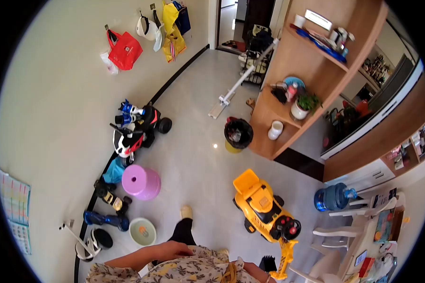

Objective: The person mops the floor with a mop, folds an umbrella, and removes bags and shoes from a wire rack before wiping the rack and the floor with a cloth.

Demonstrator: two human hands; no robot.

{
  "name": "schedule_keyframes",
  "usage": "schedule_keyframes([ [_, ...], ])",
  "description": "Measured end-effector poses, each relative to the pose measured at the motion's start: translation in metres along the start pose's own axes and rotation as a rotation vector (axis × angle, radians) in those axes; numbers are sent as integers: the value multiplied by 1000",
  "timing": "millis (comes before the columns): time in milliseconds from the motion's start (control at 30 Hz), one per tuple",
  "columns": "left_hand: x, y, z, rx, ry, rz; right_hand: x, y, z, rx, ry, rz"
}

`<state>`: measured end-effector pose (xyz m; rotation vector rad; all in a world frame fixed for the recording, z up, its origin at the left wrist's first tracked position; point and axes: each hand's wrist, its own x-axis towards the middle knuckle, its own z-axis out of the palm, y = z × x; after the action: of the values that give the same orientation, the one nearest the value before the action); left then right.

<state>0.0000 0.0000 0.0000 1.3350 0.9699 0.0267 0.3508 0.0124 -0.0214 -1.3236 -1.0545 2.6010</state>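
Note:
My left hand (174, 250) is held in front of my body, over the patterned shirt (193, 268); its fingers are mostly hidden, and nothing shows in it. Of my right arm only the forearm (256, 271) appears at the bottom edge, with the hand cut off below the frame. Near that side stands a yellow ride-on toy excavator (262, 200) with a black steering wheel (286, 228) and a yellow digging arm (284, 259). To the left of my outstretched foot (186, 212) sits a pale round basin (142, 231) with an orange mark inside.
A pink stool (140, 182), toy motorbike (132, 139), blue hoverboard (106, 220) and toy car (109, 198) line the left wall. Ahead are a black-lined bin (237, 133), flat mop (230, 93) and wooden shelf (278, 106). White chairs (347, 231) and a water jug (334, 196) stand right.

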Motion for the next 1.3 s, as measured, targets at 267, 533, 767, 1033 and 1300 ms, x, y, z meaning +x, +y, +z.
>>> schedule_keyframes([
  [267,-49,-54,-221,-241,-88,52,156,-191,76,-336,-164,-133],
  [533,16,-36,-341,-474,-173,114,193,-313,34,-430,-158,-84],
  [767,34,-13,-485,-903,157,117,337,-483,-112,-719,43,-516],
  [1033,27,-9,-592,-937,1245,-102,502,-791,-321,-159,720,-919],
  [1300,11,-52,-769,-995,1465,48,552,-983,-415,398,982,-866],
])
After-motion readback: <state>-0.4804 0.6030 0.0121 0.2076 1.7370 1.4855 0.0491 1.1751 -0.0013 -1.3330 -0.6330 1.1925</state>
